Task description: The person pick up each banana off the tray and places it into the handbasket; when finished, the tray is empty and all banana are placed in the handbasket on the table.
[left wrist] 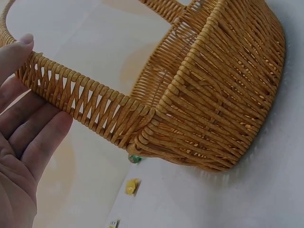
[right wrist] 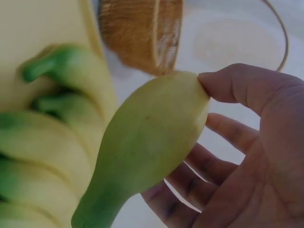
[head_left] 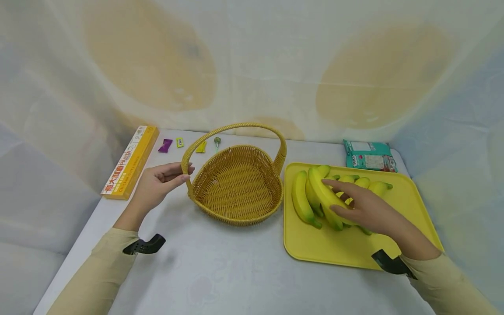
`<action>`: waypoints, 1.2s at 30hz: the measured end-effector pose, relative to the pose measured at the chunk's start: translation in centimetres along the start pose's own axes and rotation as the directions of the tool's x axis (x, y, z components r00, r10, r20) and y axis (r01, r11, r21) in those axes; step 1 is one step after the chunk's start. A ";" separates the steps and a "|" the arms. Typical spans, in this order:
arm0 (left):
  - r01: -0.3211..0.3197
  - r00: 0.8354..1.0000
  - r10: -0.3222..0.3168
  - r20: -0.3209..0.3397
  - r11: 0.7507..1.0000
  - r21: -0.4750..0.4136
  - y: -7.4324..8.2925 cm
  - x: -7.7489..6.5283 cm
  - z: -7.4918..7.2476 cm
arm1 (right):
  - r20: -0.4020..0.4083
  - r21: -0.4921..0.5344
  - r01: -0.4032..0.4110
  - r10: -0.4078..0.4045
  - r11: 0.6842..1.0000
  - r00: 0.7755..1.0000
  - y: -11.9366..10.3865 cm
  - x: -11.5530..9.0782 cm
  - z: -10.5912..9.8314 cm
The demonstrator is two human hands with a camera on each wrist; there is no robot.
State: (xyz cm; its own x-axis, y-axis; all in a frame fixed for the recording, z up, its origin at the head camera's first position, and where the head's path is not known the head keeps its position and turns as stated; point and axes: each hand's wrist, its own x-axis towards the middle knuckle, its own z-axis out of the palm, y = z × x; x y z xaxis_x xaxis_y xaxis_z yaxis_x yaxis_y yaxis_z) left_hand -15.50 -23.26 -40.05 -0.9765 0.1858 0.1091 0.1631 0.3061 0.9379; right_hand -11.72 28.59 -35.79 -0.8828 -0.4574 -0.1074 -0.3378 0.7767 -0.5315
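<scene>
My left hand [head_left: 155,186] grips the near left side of the tall handle on a brown wicker basket [head_left: 238,192], thumb on one face and fingers behind. In the left wrist view the woven handle [left wrist: 90,92] lies between thumb and fingers. Over the yellow tray [head_left: 315,249], my right hand [head_left: 364,208] holds a yellow banana [head_left: 326,197] with greenish ends between thumb and fingers. The right wrist view shows this banana [right wrist: 147,133] raised above the others. Several more bananas [head_left: 301,199] lie on the tray, partly hidden behind the hand.
To the left lies an orange and white pasta box [head_left: 131,162]. Behind the basket are a purple wrapped candy [head_left: 165,145], a small yellow packet [head_left: 180,142], a yellow candy [head_left: 201,147] and a green-topped lollipop [head_left: 217,142]. A teal food bag [head_left: 370,155] lies behind the tray.
</scene>
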 end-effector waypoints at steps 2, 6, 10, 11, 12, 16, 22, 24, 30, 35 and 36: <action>0.003 1.000 -0.003 -0.003 1.000 -0.001 0.0 0.0 0.0 | 0.021 0.014 0.026 -0.027 1.000 0.999 -0.7 0.5 0.1; 0.003 1.000 -0.003 -0.006 1.000 0.002 0.1 0.0 0.1 | 0.066 0.036 0.075 -0.077 0.997 0.995 -1.9 1.9 0.2; 0.005 1.000 -0.005 -0.004 1.000 -0.004 0.0 0.0 0.1 | 0.116 0.061 0.104 -0.111 0.993 0.987 -3.1 3.5 0.6; 0.005 1.000 -0.005 -0.003 1.000 -0.005 0.0 0.0 0.1 | 0.127 0.068 0.110 -0.118 0.992 0.985 -3.4 3.9 0.7; 0.004 1.000 -0.004 -0.003 1.000 -0.007 0.0 0.0 0.1 | 0.138 0.072 0.118 -0.127 0.990 0.982 -3.7 4.4 0.9; -0.002 1.000 0.002 -0.009 1.000 -0.008 -0.1 0.0 0.1 | 0.160 0.063 0.146 -0.154 0.987 0.975 -5.0 6.3 1.4; -0.007 1.000 0.007 -0.008 1.000 0.001 -0.1 0.0 0.1 | 0.201 0.081 0.145 -0.159 0.986 0.967 -6.9 9.1 2.1; -0.004 1.000 0.004 -0.008 1.000 0.007 -0.1 0.0 0.1 | 0.223 0.090 0.133 -0.150 0.987 0.963 -7.5 10.1 2.3; 0.008 1.000 -0.007 -0.011 1.000 0.024 -0.1 0.0 0.1 | 0.281 0.081 0.094 -0.113 0.992 0.953 -9.0 13.4 3.3; -0.001 1.000 0.001 -0.011 1.000 0.028 -0.1 0.0 0.0 | 0.311 0.087 0.059 -0.083 0.994 0.947 -9.9 16.1 4.3; -0.003 1.000 0.003 -0.010 1.000 0.027 -0.1 0.0 0.0 | 0.318 0.095 0.047 -0.076 0.994 0.945 -10.1 16.6 4.5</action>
State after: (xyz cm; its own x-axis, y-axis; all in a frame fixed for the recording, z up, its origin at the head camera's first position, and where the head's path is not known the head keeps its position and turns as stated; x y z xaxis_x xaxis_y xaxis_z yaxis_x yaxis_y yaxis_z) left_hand -15.53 -23.29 -40.15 -0.9773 0.1777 0.1156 0.1700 0.3309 0.9282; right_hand -21.50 11.23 -36.01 -0.7047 -0.6287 -0.3289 -0.3465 0.7094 -0.6137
